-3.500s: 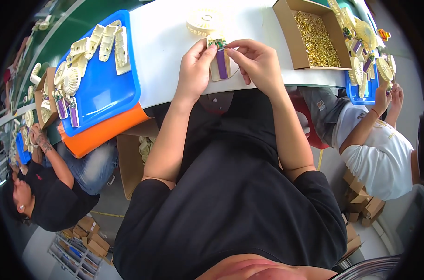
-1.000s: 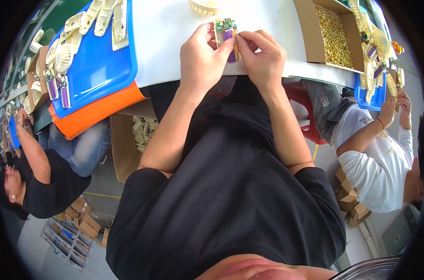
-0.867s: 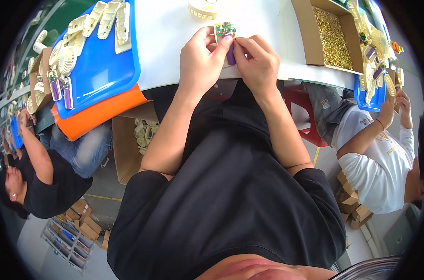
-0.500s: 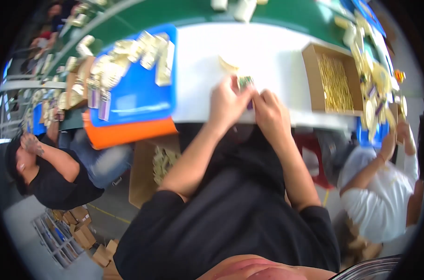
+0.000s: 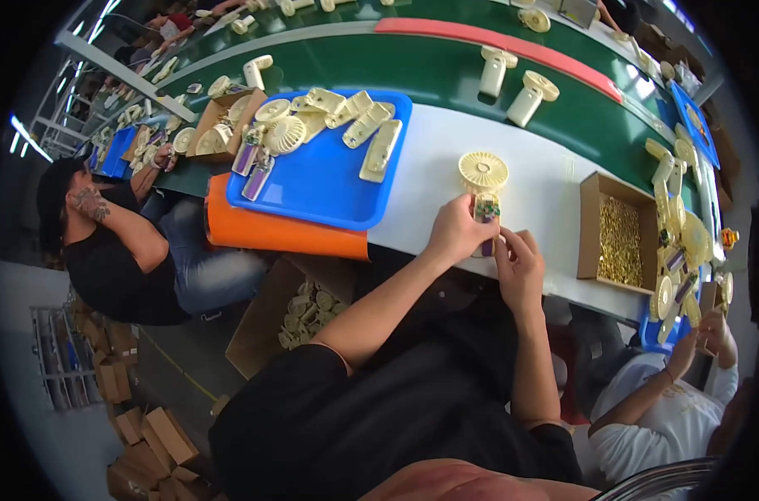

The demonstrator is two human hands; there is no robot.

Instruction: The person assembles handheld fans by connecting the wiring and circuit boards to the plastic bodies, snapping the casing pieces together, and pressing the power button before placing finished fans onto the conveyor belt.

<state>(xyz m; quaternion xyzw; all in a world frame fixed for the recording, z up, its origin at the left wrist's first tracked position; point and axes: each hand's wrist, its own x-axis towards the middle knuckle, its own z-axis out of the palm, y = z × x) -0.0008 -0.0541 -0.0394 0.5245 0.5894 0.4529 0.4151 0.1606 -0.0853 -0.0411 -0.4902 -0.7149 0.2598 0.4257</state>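
A cream handheld fan [image 5: 483,169] lies on the white work surface, its round slotted head away from me. Its handle is uncovered, showing a small green circuit board [image 5: 486,209] and a purple battery [image 5: 487,247]. My left hand [image 5: 456,232] is closed round the left side of the handle, with the thumb near the board. At the handle's lower right, my right hand [image 5: 519,264] makes a pinch with thumb and fingers. Whatever is between those fingertips is too small to make out.
To the left, a blue tray [image 5: 329,194] carries cream fan parts, over an orange bin [image 5: 287,234]. A cardboard box [image 5: 590,225] of small gold-coloured pieces stands right. Two fans stand on the green belt [image 5: 446,75]. Co-workers [image 5: 121,259] sit on both sides.
The whole view has shifted and become sharper, with more of the green belt in sight. Both hands stay at the fan's handle, and its head shows plainly now.
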